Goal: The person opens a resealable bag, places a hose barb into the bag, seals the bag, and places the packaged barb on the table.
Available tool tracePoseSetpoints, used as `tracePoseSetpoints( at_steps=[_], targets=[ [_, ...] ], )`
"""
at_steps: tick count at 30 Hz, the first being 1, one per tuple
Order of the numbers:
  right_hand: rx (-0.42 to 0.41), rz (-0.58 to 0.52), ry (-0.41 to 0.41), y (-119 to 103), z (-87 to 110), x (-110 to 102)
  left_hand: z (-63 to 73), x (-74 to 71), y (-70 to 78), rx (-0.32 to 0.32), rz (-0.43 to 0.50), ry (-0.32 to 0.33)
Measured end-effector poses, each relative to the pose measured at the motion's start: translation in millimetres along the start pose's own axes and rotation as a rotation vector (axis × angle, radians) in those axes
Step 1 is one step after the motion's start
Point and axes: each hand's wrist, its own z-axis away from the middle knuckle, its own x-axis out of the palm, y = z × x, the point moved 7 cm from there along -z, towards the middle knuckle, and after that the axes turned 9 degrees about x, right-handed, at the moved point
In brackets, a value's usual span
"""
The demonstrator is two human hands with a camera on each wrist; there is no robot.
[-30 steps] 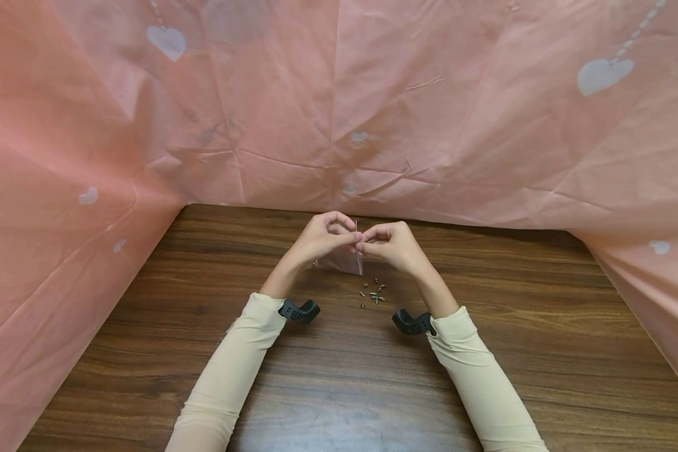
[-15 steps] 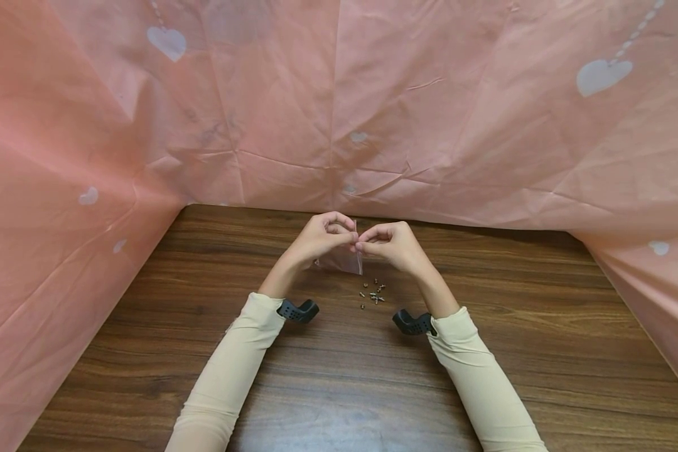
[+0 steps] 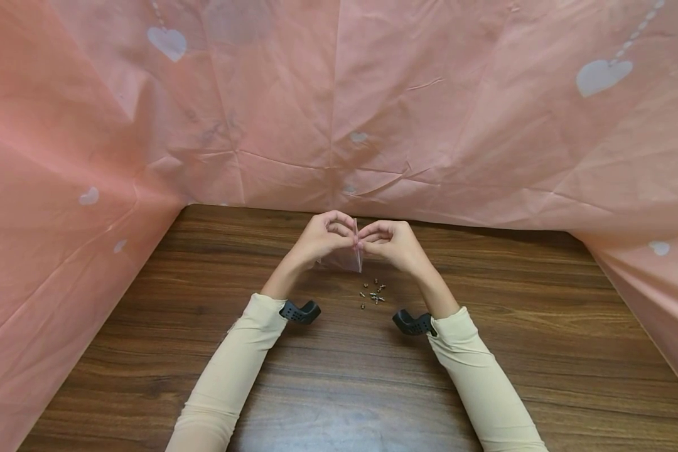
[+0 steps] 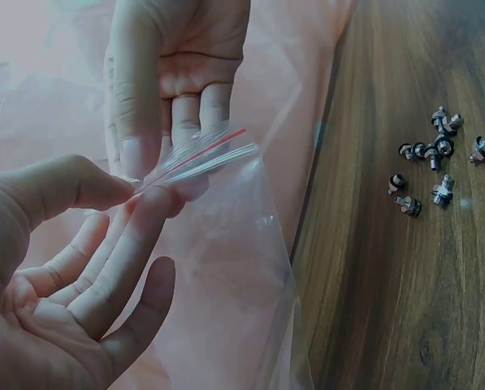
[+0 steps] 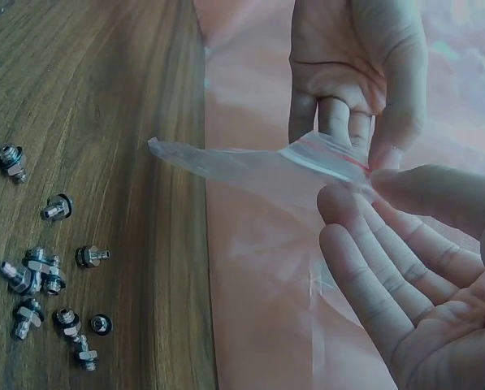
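Note:
A clear zip-lock bag (image 3: pixel 341 259) with a red line along its mouth is held up between both hands, over the far part of the table. My left hand (image 3: pixel 319 242) pinches the mouth from the left, thumb against fingers. From the right, my right hand (image 3: pixel 395 245) pinches the same edge, its fingertips right beside the left ones. In the left wrist view, the zip strip (image 4: pixel 201 154) runs out from the pinching fingers and the bag's body hangs below. Several small metal fittings (image 5: pixel 35 276) with black rings lie loose on the table, nearer than the bag.
The dark wood-grain table (image 3: pixel 339 364) reaches to a pink cloth (image 3: pixel 339 125) with white hearts, which hangs at the back and both sides. A black wrist mount (image 3: pixel 301 311) sits at the left cuff, another black mount (image 3: pixel 412 322) at the right.
The fingertips have shifted slightly along the bag's mouth, and more of its edge now shows upright between the hands. The fittings have stayed in place.

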Motion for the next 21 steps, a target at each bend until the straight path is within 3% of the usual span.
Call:
tracePoseSetpoints(
  at_steps=[13, 21],
  targets=[
    [-0.02, 0.005, 0.058, -4.5, 1.7, 0.7, -0.4, 3.3, 4.7, 0.052, 0.017, 0.062],
    [-0.03, -0.08, 0.11, -4.4, 2.1, -1.1, -0.6, 2.1, 5.9, 0.074, 0.051, 0.085]
  ],
)
